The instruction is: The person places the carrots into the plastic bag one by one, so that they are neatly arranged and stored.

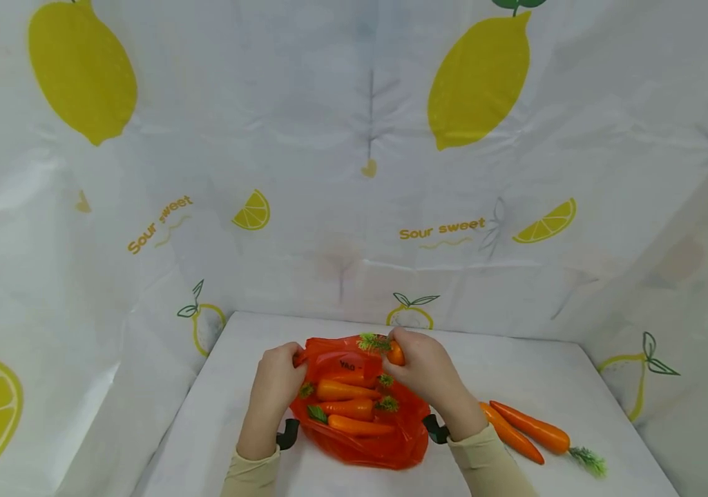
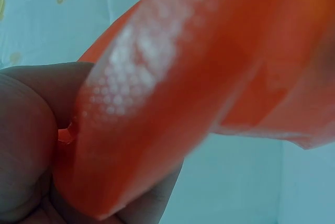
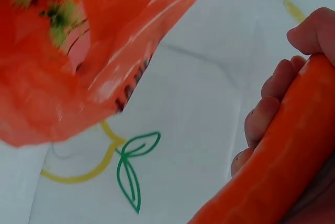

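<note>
A thin red plastic bag (image 1: 378, 455) lies with its mouth spread, several orange carrots (image 1: 349, 391) with green tops inside it. My left hand (image 1: 275, 383) pinches the bag's edge at its far left corner; the left wrist view shows the folded red plastic (image 2: 152, 103) between thumb and fingers. In my right hand (image 1: 426, 366) is another carrot (image 3: 282, 145), gripped along its body, its leafy top (image 1: 372, 342) pointing left over the bag's far edge. Most of that carrot is hidden by the hand in the head view.
Two loose carrots (image 1: 530, 426) lie side by side on the white table (image 1: 204, 428), right of the right forearm. A white sheet (image 1: 329, 138) printed with lemons rises behind the table and along both sides. Black bands (image 1: 288, 433) sit at both wrists.
</note>
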A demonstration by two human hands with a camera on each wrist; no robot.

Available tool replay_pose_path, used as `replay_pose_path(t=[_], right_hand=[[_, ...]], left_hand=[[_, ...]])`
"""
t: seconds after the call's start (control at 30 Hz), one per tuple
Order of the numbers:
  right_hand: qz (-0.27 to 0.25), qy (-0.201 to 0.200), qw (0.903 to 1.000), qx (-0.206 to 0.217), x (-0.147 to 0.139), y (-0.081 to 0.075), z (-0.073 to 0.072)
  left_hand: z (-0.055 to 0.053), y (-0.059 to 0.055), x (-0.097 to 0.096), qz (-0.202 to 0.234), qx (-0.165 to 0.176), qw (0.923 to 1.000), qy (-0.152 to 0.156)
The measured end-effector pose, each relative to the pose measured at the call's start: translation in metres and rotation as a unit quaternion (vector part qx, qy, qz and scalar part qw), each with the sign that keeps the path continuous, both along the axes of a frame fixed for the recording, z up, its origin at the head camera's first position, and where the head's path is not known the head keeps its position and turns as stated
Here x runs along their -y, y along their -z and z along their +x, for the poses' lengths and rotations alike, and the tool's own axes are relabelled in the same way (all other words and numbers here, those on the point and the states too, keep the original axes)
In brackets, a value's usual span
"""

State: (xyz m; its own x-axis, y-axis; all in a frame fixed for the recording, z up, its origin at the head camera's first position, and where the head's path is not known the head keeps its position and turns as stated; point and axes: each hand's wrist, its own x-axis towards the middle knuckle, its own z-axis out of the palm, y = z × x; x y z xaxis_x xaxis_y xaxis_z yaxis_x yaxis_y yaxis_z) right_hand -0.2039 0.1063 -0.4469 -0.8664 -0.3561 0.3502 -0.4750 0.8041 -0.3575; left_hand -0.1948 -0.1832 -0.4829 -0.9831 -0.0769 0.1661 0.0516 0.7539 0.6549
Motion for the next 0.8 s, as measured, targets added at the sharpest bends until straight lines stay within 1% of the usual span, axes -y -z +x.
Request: replay_pose_path(t=[0.13,0.23,0.37,0.67,0.8], right_hand=[[0.001,-0.028,0.9995,-0.014,0.015,-0.001,-0.001],[0.004,-0.038,0.9991,-0.016,0.024,-0.001,-0.003],[0.008,-0.046,0.9988,-0.015,0.033,0.0,-0.004],[0.011,-0.064,0.9978,-0.013,0.049,0.009,-0.006],[0.012,-0.065,0.9978,0.002,0.056,0.014,-0.007]], left_hand=[[0.0,0.0,0.0,0.002,0.006,1.0,0.001],[0.0,-0.001,0.0,0.0,0.008,1.0,0.0],[0.0,-0.002,0.0,-0.002,0.006,1.0,-0.001],[0.0,-0.002,0.001,-0.001,-0.002,1.0,-0.001],[0.0,-0.002,0.002,-0.001,-0.004,1.0,-0.002]])
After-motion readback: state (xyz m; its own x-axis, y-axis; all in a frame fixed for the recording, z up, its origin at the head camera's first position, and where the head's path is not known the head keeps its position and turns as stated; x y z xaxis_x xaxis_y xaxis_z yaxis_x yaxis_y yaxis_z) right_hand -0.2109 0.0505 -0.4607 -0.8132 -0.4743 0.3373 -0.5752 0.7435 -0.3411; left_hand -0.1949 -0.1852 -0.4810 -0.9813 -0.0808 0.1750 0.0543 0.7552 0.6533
